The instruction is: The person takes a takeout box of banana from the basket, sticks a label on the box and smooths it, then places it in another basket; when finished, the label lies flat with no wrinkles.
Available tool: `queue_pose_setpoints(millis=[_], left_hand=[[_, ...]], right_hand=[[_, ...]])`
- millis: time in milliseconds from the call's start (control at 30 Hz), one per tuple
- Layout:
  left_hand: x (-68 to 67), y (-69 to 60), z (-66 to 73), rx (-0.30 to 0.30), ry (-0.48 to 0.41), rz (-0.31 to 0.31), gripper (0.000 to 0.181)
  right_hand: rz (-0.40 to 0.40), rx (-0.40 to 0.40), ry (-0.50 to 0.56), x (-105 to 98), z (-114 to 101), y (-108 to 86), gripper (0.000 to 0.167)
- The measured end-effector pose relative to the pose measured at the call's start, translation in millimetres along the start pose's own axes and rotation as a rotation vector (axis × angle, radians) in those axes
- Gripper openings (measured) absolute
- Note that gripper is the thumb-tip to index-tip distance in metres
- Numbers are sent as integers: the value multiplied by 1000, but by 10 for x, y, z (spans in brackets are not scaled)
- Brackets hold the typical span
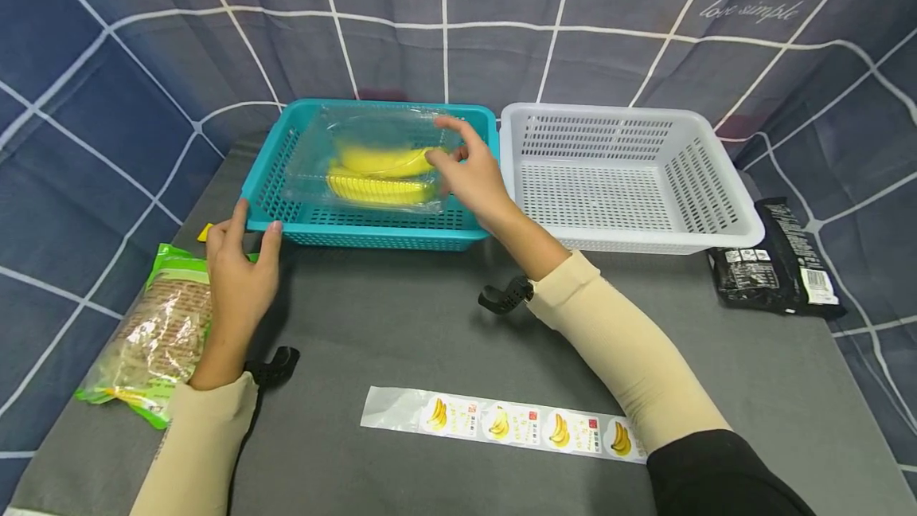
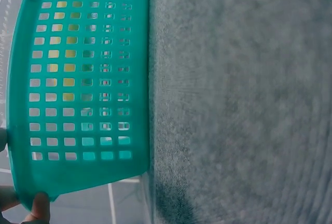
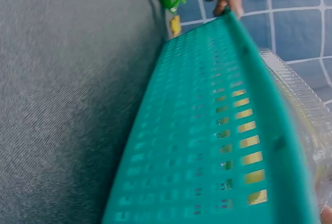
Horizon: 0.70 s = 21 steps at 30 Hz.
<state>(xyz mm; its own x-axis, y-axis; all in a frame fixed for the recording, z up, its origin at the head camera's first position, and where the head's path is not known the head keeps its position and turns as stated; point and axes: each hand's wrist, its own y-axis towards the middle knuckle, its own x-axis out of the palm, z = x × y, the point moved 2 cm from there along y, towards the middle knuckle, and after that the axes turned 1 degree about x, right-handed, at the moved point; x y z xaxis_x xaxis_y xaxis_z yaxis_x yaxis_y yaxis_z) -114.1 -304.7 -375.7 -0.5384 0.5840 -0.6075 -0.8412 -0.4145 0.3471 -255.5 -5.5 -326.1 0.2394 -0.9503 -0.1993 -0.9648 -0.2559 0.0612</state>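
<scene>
Left hand (image 1: 242,271): thumb and fingers clamped on the near left corner of a teal, rectangular, perforated plastic basket (image 1: 380,236); the left wrist view shows fingertips at that rim.

Right hand (image 1: 476,181): over the right end of a clear, rectangular plastic container (image 1: 365,138), thumb and index finger spread apart near its edge. Cannot tell whether it grips the container or only touches it. The two hands are well apart.

Container position: within the teal basket's outline, with one edge standing above the rim in the right wrist view; contact with the basket floor cannot be judged. Inside the container: yellow, curved bananas (image 1: 390,188), side by side.

Right of the teal basket, just beside it: a white, rectangular, perforated plastic basket (image 1: 609,241). At its near right corner: a black, printed, flat package (image 1: 781,265).

Left side of the grey, cloth-covered desk (image 1: 401,325): a green-edged, clear plastic bag (image 1: 168,317) with brownish contents, near the left hand. Front of desk: a white, glossy strip of banana-printed labels (image 1: 501,423), partly under the right forearm in the head view.
</scene>
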Motion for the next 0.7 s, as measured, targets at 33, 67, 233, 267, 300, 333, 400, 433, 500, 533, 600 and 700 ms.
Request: queue_pose_setpoints(millis=[33, 67, 233, 267, 300, 333, 400, 433, 500, 533, 600, 700], left_hand=[[-2, -2, 0, -1, -2, -1, 65], [-4, -3, 1, 0, -4, -1, 65], [-4, -4, -5, 10, -13, 11, 65], [-4, -1, -5, 11, -15, 14, 64], [-4, 1, -6, 11, -16, 16, 64], [-3, 2, -7, 10, -16, 17, 64], [-1, 4, -8, 8, -16, 17, 64], [1, 5, -9, 7, -16, 15, 64], [6, 6, -9, 7, -15, 9, 64], [8, 6, -10, 6, -14, 6, 64], [9, 4, -13, 3, -16, 3, 64], [4, 0, -16, -3, -12, 4, 64]], right_hand=[[7, -6, 8, -17, -34, -23, 48], [13, -16, 15, -37, -71, -47, 48], [46, -99, 36, -154, -300, -189, 47], [45, -114, 52, -176, -338, -218, 47], [41, -129, 71, -194, -372, -246, 47], [35, -140, 90, -211, -397, -272, 46], [19, -151, 130, -240, -434, -329, 46], [16, -155, 144, -254, -445, -357, 46], [16, -159, 164, -286, -453, -415, 46], [17, -159, 175, -303, -454, -446, 47], [16, -160, 189, -339, -447, -510, 47], [4, -161, 210, -397, -430, -611, 48]])
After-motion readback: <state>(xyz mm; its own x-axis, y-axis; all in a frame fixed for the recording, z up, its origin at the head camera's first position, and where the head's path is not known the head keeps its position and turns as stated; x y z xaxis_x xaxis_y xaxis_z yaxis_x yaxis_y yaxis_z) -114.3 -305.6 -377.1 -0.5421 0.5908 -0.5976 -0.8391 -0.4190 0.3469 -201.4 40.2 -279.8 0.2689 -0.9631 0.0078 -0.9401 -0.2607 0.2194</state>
